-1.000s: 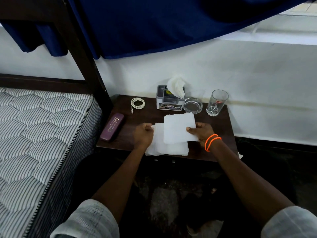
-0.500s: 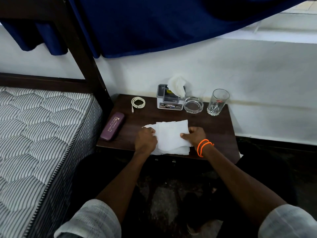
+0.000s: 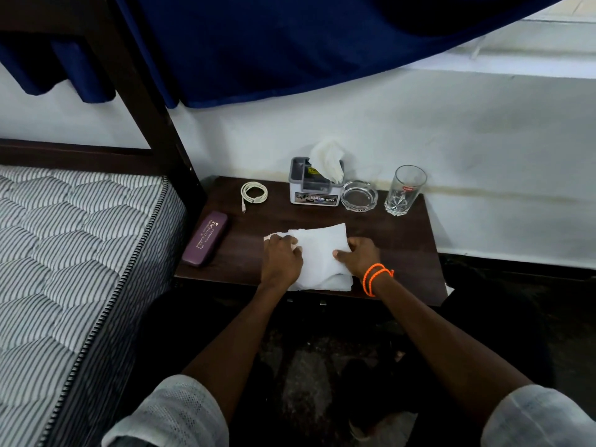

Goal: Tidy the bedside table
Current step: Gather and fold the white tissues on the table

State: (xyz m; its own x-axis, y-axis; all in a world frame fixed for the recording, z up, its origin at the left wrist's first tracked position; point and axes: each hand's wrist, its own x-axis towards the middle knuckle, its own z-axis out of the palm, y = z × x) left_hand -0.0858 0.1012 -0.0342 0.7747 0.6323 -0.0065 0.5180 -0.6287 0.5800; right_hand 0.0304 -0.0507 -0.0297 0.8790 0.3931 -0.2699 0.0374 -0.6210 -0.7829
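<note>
A folded white tissue lies near the front edge of the dark wooden bedside table. My left hand presses on its left side, fingers curled over the edge. My right hand, with orange bands at the wrist, pinches its right side between thumb and fingers. Behind it stand a grey tissue box with a tissue sticking out, a glass ashtray and an empty drinking glass. A coiled white cable and a purple case lie at the left.
A striped mattress and dark bed post border the table on the left. A white wall runs behind it. Blue fabric hangs overhead. Below the table the floor is dark.
The raised flap of tissue held by my right hand has come down flat onto the rest. Both hands have moved closer together on the folded tissue.
</note>
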